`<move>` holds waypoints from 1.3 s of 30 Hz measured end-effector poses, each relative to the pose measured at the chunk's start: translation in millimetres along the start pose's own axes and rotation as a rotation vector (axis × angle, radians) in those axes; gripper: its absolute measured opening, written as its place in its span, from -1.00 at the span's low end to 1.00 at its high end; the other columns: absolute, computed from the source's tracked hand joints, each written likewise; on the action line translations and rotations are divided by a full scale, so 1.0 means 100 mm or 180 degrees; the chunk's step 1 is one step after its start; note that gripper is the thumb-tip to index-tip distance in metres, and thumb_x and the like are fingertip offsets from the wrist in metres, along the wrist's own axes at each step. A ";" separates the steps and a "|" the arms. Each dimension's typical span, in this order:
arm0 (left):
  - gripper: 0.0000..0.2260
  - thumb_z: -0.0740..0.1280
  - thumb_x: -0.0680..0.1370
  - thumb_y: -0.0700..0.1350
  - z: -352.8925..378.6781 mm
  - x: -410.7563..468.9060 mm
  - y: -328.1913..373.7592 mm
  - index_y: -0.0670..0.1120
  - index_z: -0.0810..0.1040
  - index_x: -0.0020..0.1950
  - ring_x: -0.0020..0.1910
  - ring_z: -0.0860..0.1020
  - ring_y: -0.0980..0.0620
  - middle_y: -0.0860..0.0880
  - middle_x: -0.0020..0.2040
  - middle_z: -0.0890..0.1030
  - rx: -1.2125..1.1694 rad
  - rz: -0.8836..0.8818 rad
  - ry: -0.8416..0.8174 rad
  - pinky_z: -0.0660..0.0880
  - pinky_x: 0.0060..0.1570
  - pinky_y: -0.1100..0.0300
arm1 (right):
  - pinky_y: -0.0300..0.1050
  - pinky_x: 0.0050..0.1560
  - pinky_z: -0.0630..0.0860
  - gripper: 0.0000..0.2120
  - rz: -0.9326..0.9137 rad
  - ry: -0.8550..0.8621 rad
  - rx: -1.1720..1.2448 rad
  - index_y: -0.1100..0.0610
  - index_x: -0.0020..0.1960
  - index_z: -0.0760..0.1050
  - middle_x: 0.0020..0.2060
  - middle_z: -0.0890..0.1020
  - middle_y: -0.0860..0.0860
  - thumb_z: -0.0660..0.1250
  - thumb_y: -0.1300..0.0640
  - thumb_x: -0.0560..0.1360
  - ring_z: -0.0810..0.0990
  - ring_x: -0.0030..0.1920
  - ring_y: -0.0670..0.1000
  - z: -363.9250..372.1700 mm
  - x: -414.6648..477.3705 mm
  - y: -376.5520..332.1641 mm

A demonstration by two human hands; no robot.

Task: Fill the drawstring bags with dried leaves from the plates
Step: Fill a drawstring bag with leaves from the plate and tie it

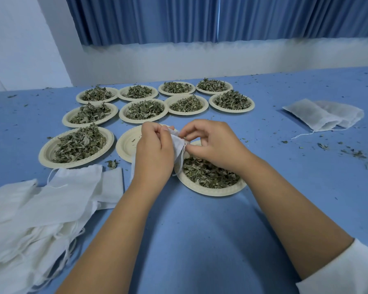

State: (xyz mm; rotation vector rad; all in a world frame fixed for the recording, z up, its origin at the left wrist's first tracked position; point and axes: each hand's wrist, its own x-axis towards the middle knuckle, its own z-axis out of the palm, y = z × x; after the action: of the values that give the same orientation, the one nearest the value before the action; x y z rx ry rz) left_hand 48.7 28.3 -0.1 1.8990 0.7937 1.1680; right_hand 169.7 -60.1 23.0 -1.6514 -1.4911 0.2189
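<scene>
Holding a small white drawstring bag [177, 143] between both hands, a person works above a blue desk [200, 240]. The left hand [153, 149] has its back to the camera, and its curled fingers [157, 129] grip the bag's cloth near the top. The right hand [212, 143] pinches the bag's upper edge between thumb and bent fingers [191, 132], so the mouth of the bag sits right between the two sets of fingertips. The rest of the bag hangs down behind the left hand, and its thin drawstring [182, 162] loops down over a pale plate [210, 193] of dried leaves [208, 172] lying directly under the right wrist. Just beyond the left hand sits another plate [125, 143] holding only a few crumbs. More plates [232, 111] heaped with leaves stand in rows farther back. A loose pile of flat white bags [40, 204] lies at the near left of the desk. Two filled bags [323, 115] rest well apart at the far right. Leaf crumbs [353, 152] are scattered across the desk. A white sleeve [348, 270] shows at the lower right, and blue curtains [221, 18] hang behind.
</scene>
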 end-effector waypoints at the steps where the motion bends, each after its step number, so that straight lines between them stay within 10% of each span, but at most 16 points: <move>1: -0.90 0.11 0.67 -0.14 0.00 0.00 0.00 -0.12 0.37 0.01 -0.22 0.48 0.37 0.18 -0.16 0.51 0.0034 0.0015 -0.0005 0.32 -0.26 0.53 | -0.49 -0.40 0.31 -0.82 0.0007 0.0047 -0.0037 0.11 -0.04 0.62 -0.20 0.69 -0.11 0.41 0.34 0.42 0.48 -0.47 -0.33 -0.01 0.00 0.00; 4: -0.90 0.11 0.67 -0.15 -0.01 -0.01 0.01 -0.14 0.37 0.02 -0.25 0.45 0.48 0.20 -0.17 0.49 0.0056 0.0028 0.0006 0.31 -0.26 0.54 | -0.43 -0.40 0.28 -0.86 0.0052 -0.0005 -0.0153 0.07 -0.11 0.63 -0.35 0.59 -0.30 0.46 0.28 0.40 0.42 -0.51 -0.20 -0.02 0.01 0.01; 13: -0.87 0.09 0.67 -0.13 -0.01 -0.02 0.04 -0.17 0.37 0.06 -0.26 0.47 0.33 0.17 -0.18 0.47 0.0200 -0.0032 0.0008 0.33 -0.31 0.43 | -0.50 -0.40 0.31 -0.78 -0.0065 -0.0143 0.0170 0.12 -0.02 0.60 -0.18 0.68 0.03 0.47 0.32 0.38 0.47 -0.48 -0.29 0.03 -0.01 -0.01; 22: -0.92 0.08 0.68 -0.15 -0.01 -0.03 0.06 -0.10 0.32 0.02 -0.10 0.50 0.45 0.11 -0.02 0.57 -0.0123 -0.0173 -0.0057 0.36 -0.21 0.57 | -0.49 -0.46 0.26 -0.79 0.0063 -0.0513 0.0069 0.06 -0.02 0.63 -0.57 0.46 -0.35 0.39 0.32 0.42 0.33 -0.59 -0.17 0.03 -0.03 -0.06; 27: -0.92 0.08 0.68 -0.14 -0.02 -0.03 0.07 -0.09 0.33 0.03 0.10 0.56 0.24 -0.03 0.11 0.63 -0.0285 -0.0220 -0.0008 0.45 -0.07 0.44 | -0.48 -0.27 0.33 -0.81 -0.0065 -0.0673 -0.0021 0.14 -0.07 0.61 -0.12 0.57 -0.01 0.55 0.21 0.35 0.48 -0.36 -0.36 0.08 -0.02 -0.08; 31: -0.90 0.07 0.68 -0.12 -0.01 -0.06 0.10 -0.11 0.32 0.06 0.14 0.56 0.20 -0.07 0.14 0.62 -0.0246 -0.0065 -0.0148 0.51 0.10 0.16 | -0.40 -0.24 0.31 -0.86 -0.0153 -0.0505 -0.0494 0.15 -0.14 0.58 -0.16 0.52 0.02 0.51 0.21 0.34 0.43 -0.29 -0.29 0.14 0.00 -0.04; 35: -0.90 0.08 0.68 -0.11 -0.01 -0.06 0.11 -0.01 0.31 -0.03 0.15 0.56 0.25 -0.06 0.06 0.63 -0.0293 -0.0034 -0.0227 0.57 0.02 0.02 | -0.36 -0.31 0.29 -0.89 -0.0209 -0.0548 -0.0587 0.26 -0.15 0.60 -0.28 0.50 -0.02 0.47 0.28 0.35 0.41 -0.34 -0.29 0.13 0.01 -0.04; 39: -0.90 0.08 0.68 -0.13 0.00 -0.05 0.08 -0.06 0.32 -0.01 0.18 0.55 0.30 -0.02 -0.24 0.61 -0.0391 0.0048 -0.0221 0.54 -0.05 0.30 | -0.34 -0.42 0.26 -0.91 -0.0153 -0.0570 -0.0604 0.28 -0.13 0.55 -0.55 0.43 -0.24 0.41 0.30 0.38 0.40 -0.47 -0.20 0.11 0.00 -0.02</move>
State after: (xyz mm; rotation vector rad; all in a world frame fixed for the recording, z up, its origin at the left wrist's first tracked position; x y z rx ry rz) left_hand 47.3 19.7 4.8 1.8368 0.6562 1.1275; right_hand 161.1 -55.3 18.0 -1.7810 -1.7291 0.2087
